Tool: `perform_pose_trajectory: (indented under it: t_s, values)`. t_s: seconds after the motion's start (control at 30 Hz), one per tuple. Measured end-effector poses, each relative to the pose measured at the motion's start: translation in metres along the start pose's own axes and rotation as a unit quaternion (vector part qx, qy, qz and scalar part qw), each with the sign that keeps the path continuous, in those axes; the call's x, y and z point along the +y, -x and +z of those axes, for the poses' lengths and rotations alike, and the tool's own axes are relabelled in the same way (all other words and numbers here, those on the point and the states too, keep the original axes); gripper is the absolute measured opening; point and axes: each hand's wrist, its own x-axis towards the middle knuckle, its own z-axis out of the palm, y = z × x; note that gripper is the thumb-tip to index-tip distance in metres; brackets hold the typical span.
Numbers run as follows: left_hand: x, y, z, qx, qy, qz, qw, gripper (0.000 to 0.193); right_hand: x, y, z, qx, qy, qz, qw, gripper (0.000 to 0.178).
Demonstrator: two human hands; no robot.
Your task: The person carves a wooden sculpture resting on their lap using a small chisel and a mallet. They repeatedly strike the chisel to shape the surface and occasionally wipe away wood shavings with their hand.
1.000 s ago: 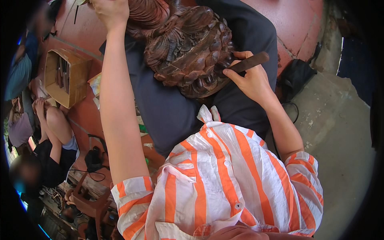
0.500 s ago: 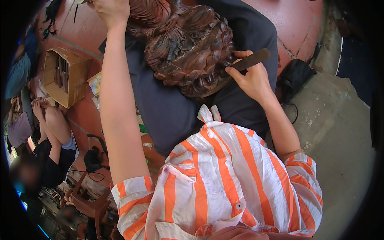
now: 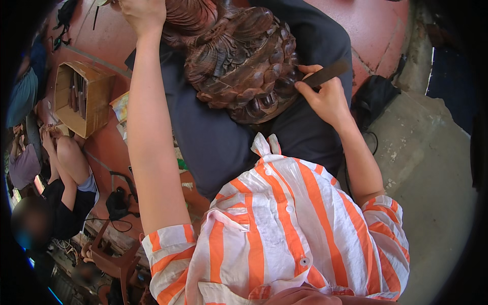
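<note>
Right hand [image 3: 328, 99] has backed off slightly to the right over the last second, still pinching the dark flat tool [image 3: 331, 72] beside the carving's lower rim. Dark wooden carving [image 3: 239, 66] hasn't visibly shifted on the lap [image 3: 203, 157], base toward the lap's near edge. Reads as a small tool reposition, same work area. Left hand [image 3: 142, 12] cut off by frame; can't tell its grip.
</note>
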Motion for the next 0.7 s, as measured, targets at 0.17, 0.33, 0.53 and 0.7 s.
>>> perform_pose_trajectory:
  t_s: [0.17,0.33,0.53,0.7]
  values:
    - [-0.005,-0.001,0.000,0.002,-0.012,-0.003,1.000,0.080,-0.008,0.003,0.004,0.009,0.019,-0.012,1.000,0.025]
    - [-0.006,-0.001,0.000,0.008,-0.024,0.004,1.000,0.081,-0.013,0.003,0.003,0.014,0.055,-0.031,0.998,0.024]
    - [-0.004,-0.001,0.001,0.006,-0.027,0.001,1.000,0.081,0.006,-0.003,-0.001,-0.008,-0.036,0.003,0.999,0.025]
    - [-0.010,0.000,0.000,0.007,-0.001,-0.004,1.000,0.080,-0.009,0.004,0.006,0.003,0.052,-0.039,0.998,0.023]
